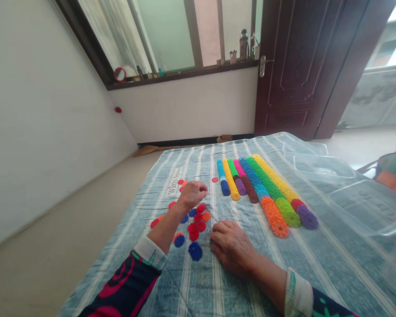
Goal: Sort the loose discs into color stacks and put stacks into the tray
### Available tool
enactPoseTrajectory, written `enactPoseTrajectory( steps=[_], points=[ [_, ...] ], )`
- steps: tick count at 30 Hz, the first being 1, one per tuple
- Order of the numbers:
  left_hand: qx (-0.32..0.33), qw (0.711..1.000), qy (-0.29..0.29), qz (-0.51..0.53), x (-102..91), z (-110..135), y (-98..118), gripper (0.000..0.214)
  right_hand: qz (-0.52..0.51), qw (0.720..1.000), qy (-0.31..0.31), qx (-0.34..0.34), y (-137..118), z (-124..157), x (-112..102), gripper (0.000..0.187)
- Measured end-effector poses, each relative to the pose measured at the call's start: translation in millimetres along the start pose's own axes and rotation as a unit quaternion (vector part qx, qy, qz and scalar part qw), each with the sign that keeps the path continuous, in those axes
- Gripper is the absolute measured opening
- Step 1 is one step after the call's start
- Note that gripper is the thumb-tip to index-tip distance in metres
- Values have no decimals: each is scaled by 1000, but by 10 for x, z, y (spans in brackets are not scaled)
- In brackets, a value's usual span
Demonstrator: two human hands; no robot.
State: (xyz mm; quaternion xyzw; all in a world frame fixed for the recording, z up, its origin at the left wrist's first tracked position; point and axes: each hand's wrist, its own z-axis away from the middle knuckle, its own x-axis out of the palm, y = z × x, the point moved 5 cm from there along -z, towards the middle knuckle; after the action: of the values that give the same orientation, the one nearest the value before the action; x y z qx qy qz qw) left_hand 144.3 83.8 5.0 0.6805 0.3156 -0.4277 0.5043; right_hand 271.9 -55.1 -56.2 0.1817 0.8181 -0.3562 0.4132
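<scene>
Loose plastic snowflake discs [195, 222], red, blue and orange, lie scattered on a striped blue cloth [198, 281]. My left hand [193, 193] hovers over the far side of them with fingers curled in a pinch; what it holds is hidden. My right hand [231, 246] rests palm down on the cloth just right of the discs, fingers bent, touching nothing I can name. Beyond, several long rows of stacked discs [264, 189] lie side by side, sorted by colour. A single red disc [214, 179] sits alone left of the rows.
Clear plastic tubs and lids [323, 167] stand at the right of the cloth. A dark wooden door [297, 66] and a window sill with bottles [244, 44] are behind. Another person's striped sleeve [394, 171] shows at the right edge. Floor lies left of the cloth.
</scene>
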Motion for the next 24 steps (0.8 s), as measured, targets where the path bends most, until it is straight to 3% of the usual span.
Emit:
enactPoseTrajectory(
  steps=[7,13,24],
  points=[
    [-42,996,-71,-20,-160,335,-284,12,-7,1000,-12,-1,-18,15,-5,8],
    [-56,993,-104,-20,-127,511,-293,11,-11,1000,-6,-3,-8,30,-9,7],
    [-86,993,-78,32,-154,477,-426,5,-6,1000,-12,1,-18,12,-22,8]
  ],
)
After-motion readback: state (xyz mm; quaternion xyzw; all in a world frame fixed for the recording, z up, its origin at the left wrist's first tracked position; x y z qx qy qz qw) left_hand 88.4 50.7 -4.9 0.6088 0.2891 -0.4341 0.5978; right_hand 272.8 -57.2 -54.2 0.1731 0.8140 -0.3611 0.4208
